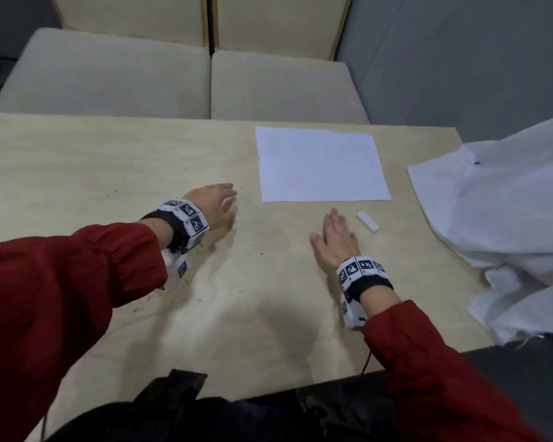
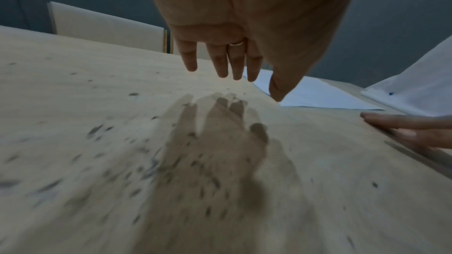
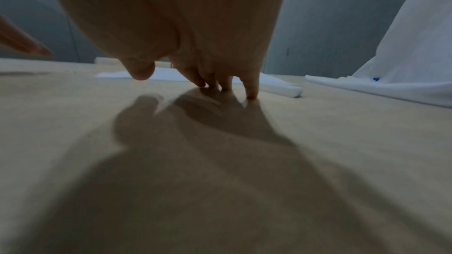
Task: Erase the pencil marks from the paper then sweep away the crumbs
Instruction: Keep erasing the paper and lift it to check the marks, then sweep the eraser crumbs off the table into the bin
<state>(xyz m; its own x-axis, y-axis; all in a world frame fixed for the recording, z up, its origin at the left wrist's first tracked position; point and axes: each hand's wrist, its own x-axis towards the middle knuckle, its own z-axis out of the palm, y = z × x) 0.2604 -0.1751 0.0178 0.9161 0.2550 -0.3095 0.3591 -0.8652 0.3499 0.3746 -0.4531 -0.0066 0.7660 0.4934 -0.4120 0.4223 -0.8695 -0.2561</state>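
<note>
Resting flat, right hand (image 1: 336, 242) empty, left hand (image 1: 216, 204) spread empty, one paper (image 1: 321, 164), one eraser (image 1: 367, 221), scattered crumbs (image 2: 151, 165)

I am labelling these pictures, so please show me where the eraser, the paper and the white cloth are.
eraser (image 1: 367, 221), head view, middle of its white body.
paper (image 1: 321, 164), head view, centre of the blank sheet.
white cloth (image 1: 498, 218), head view, the broad flat part lying on the table.

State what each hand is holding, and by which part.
Nothing is held. The left hand hovers open over the table; the right hand has straight fingers touching the table. The eraser lies free beside it, near the paper.
</note>
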